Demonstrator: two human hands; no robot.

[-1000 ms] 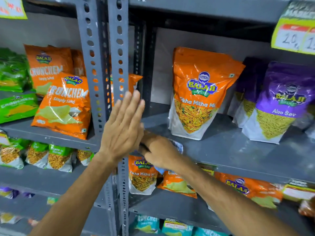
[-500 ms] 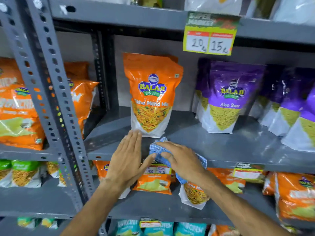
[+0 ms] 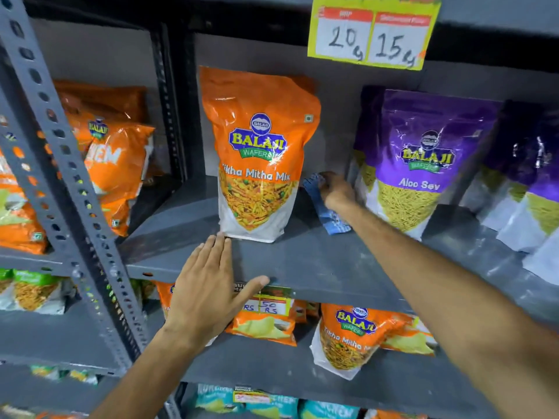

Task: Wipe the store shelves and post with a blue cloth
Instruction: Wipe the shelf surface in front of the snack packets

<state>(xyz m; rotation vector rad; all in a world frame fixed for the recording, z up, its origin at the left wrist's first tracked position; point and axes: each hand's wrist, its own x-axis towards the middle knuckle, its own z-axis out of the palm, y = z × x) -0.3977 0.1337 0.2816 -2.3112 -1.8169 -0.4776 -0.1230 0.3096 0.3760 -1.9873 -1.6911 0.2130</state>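
Observation:
My right hand reaches deep onto the grey metal shelf and presses the blue cloth against it, in the gap between an orange Tikha Mitha Mix bag and a purple Aloo Sev bag. The cloth trails out toward me beneath the wrist. My left hand lies flat and open on the shelf's front edge, fingertips almost at the orange bag's base. A grey perforated post rises at the left.
More purple bags stand at the right, orange bags behind the post at the left. A yellow price tag hangs from the shelf above. Lower shelves hold orange bags and a price label.
My right hand has pushed the cloth from the shelf's front edge back to its rear, between the two bags. My left hand went from the post to the shelf's front edge.

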